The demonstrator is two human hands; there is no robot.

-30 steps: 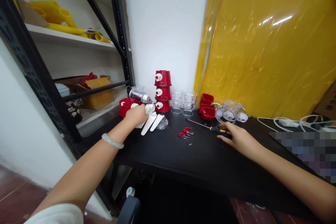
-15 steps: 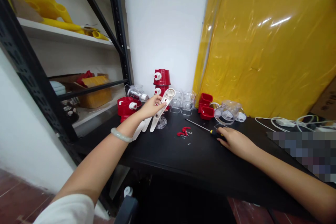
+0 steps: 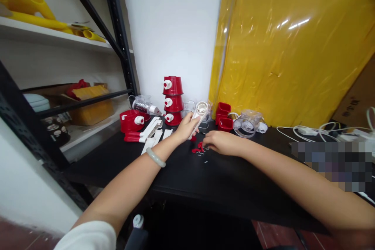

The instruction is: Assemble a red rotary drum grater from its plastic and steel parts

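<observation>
My left hand (image 3: 187,128) is closed around a white plastic crank arm (image 3: 198,119) with a round socket at its upper end, tilted above the table. My right hand (image 3: 219,142) is low over the table with its fingers curled down and drawn together. Its fingertips are at a small pile of red plastic pieces (image 3: 199,148) and loose screws (image 3: 206,161); what they grip, if anything, is hidden. The screwdriver is mostly hidden by my right hand and forearm. Beside my left wrist lie several more white plastic arms (image 3: 151,129).
Red plastic bases (image 3: 172,101) stand stacked against the wall. Left of them are a red housing (image 3: 131,121) and a metal grater drum (image 3: 142,106). Red hoppers (image 3: 225,124) and clear plastic parts (image 3: 246,125) line the back. White cables (image 3: 304,129) lie right; a black shelf post (image 3: 117,27) rises left.
My right hand has left the screwdriver's handle and moved left to the red pieces and screws. My left hand has brought the white crank arm rightward, nearer the pile. The view has shifted right.
</observation>
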